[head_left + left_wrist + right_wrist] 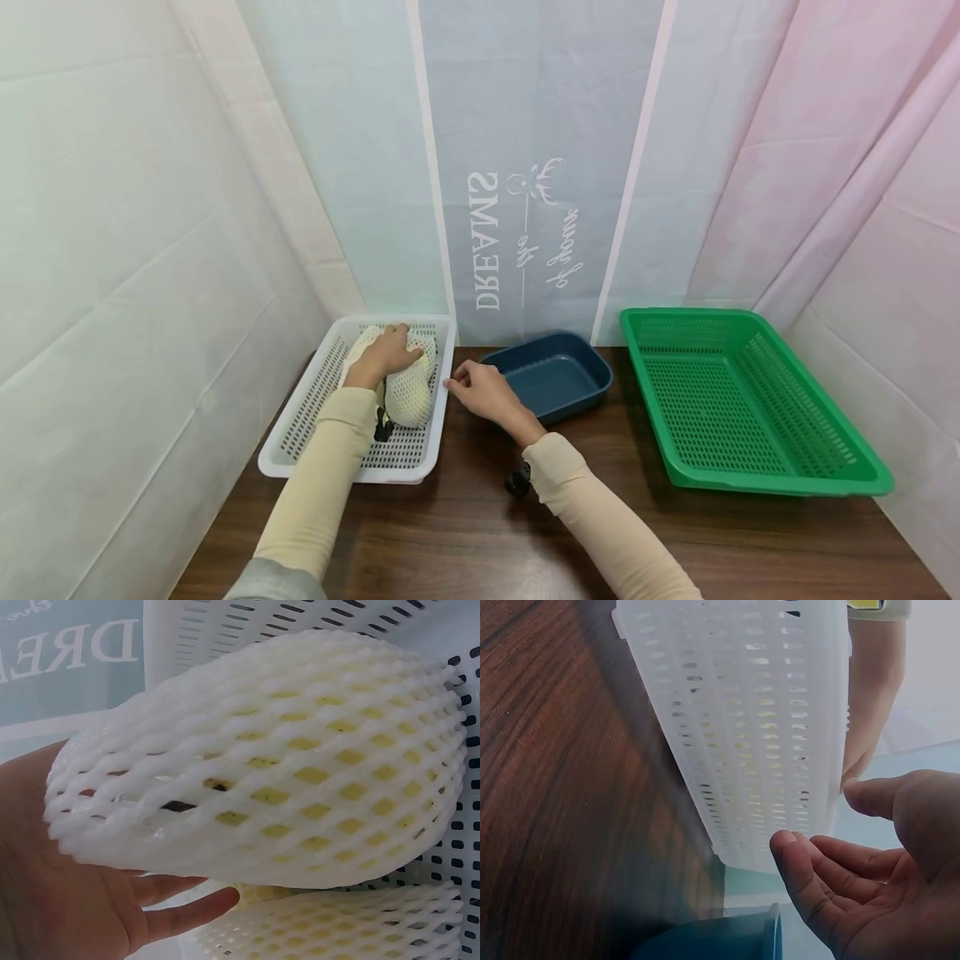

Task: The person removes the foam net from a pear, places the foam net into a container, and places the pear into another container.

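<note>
In the head view my left hand [386, 354] reaches into the white basket [273, 450], over yellow fruits in white foam nets. The left wrist view shows one netted fruit [315, 765] close up, its yellow skin dotted with dark specks; it overlaps the palm and hides some fingers. Two fingers of the left hand [67, 862] stretch out beside it, near a second netted fruit [337, 922]. My right hand [877, 877] is just outside the basket's right wall, fingers loosely bent and nothing between them. Its fingertips come right at the basket's rim in the head view.
A dark blue tub [555, 383] stands against the back curtain, right beside my right hand. Farther right is a large green basket [750, 417]. All three containers stand on a dark wooden table [450, 542], with pale curtains on the sides and behind.
</note>
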Available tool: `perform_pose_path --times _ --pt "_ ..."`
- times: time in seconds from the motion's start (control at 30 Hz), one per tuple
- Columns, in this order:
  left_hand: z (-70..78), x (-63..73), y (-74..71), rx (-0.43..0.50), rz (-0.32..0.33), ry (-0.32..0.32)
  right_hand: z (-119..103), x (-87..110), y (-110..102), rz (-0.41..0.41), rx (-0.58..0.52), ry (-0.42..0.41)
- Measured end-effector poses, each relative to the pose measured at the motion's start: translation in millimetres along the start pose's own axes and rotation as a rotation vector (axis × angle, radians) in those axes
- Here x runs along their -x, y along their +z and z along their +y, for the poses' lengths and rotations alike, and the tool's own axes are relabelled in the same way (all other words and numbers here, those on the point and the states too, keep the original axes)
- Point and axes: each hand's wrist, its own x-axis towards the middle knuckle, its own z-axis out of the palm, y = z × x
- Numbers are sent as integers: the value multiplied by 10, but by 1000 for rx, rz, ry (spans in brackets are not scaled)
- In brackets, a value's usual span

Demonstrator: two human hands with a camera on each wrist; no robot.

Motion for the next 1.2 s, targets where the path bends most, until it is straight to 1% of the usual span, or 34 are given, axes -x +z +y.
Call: perform_pose_path --times 0.2,0.3,0.43,0.6,0.93,1.07,1.2 --pt "-34 -8 33 26 -42 -22 -19 11 37 -10 -18 10" --pt "-52 -14 47 32 -52 -15 -26 8 50 -13 -28 15" --pt "-66 -24 76 51 -56 -12 -45 5 61 -24 -51 17" --pt "-67 -41 114 72 -59 -34 -67 7 71 -31 -89 26" --pt "-72 -62 151 78 -68 -12 -50 21 85 -30 -120 30" --pt "-80 -64 168 59 -73 -24 -43 15 91 -34 -135 34" --pt "-79 -55 182 54 -77 -51 -52 14 88 -38 -162 53"
